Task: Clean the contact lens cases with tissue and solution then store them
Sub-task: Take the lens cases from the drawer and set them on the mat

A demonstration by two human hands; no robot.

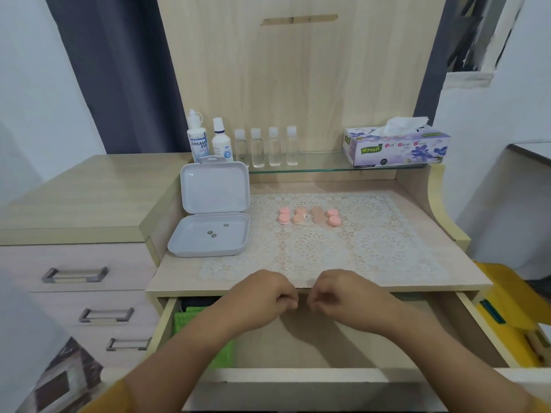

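- Four contact lens cases point(310, 216), pink and peach, are lying in a row on the lace mat point(351, 245), well beyond both hands and untouched.
- Both hands are hovering over the open drawer point(328, 347) at the desk's front edge; the left hand point(262, 293) and right hand point(343, 293) are each curling their fingers loosely and gripping nothing visible.
- Cleaning appears not yet begun. Advisable: draw one sheet from the tissue box point(396, 147) on the glass shelf, then take the solution bottle point(198, 138) at far left.
- An open grey storage box point(210, 234) is waiting left of the cases for stowing.
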